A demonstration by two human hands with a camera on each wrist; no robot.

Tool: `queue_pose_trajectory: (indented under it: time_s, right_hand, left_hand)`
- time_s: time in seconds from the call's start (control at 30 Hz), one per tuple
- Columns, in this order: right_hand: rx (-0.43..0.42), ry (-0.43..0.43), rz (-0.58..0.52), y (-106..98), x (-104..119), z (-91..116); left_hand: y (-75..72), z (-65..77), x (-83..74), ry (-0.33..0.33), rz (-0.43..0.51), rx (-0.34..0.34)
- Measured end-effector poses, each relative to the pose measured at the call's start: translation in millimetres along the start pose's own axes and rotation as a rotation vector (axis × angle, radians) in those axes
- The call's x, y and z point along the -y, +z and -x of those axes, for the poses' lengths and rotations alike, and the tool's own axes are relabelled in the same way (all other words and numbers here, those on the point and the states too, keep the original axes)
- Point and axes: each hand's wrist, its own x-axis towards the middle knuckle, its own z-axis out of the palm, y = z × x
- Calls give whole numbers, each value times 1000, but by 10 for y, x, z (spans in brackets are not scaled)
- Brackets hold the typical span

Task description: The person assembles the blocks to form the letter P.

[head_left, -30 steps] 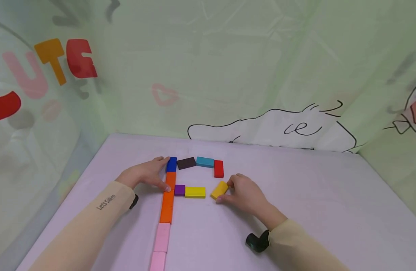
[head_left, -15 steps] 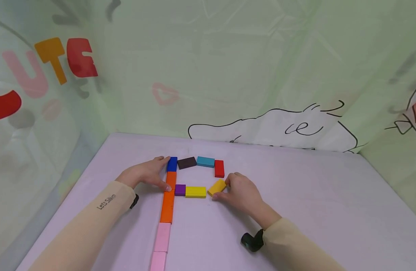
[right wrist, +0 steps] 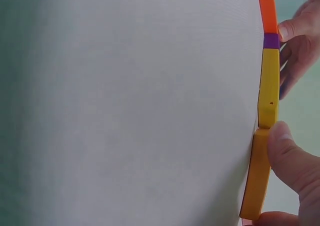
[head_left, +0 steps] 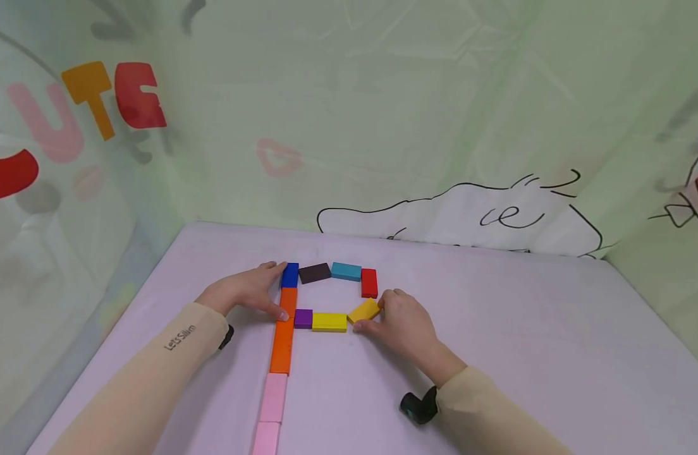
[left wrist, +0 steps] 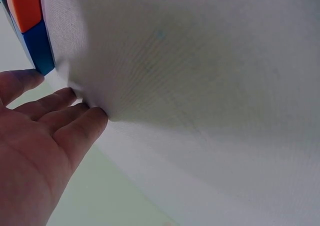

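Note:
My right hand (head_left: 408, 322) pinches an amber-yellow wooden block (head_left: 363, 311) between thumb and fingers. It lies slanted, its left end right at the lighter yellow block (head_left: 329, 322); the right wrist view shows these ends meeting, with the right thumb (right wrist: 287, 151) along the amber one. My left hand (head_left: 246, 292) reaches over the column's upper left side, index fingertip at the blue block (head_left: 290, 275), thumb at the joint of two orange blocks (head_left: 281, 346). Its fingers look fairly straight in the left wrist view. A purple block (head_left: 303, 318) sits between column and yellow block.
A dark brown block (head_left: 315, 273), a light blue block (head_left: 346, 272) and a red block (head_left: 369, 283) continue from the blue block and curve down. Pink blocks (head_left: 273, 397) extend the column toward me. A printed curtain (head_left: 383, 114) stands behind the pale table (head_left: 525, 328).
The right hand has slid the amber-yellow block left and turned it flatter, closing the gap to the lighter yellow block. The left hand stays in place.

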Motion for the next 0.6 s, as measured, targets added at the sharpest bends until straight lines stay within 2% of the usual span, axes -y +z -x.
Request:
queue_pose_trajectory:
  time_s: [0.6]
  right_hand:
    - [-1, 24, 10, 2, 44, 4]
  left_hand:
    - [4, 0, 15, 15, -11, -1]
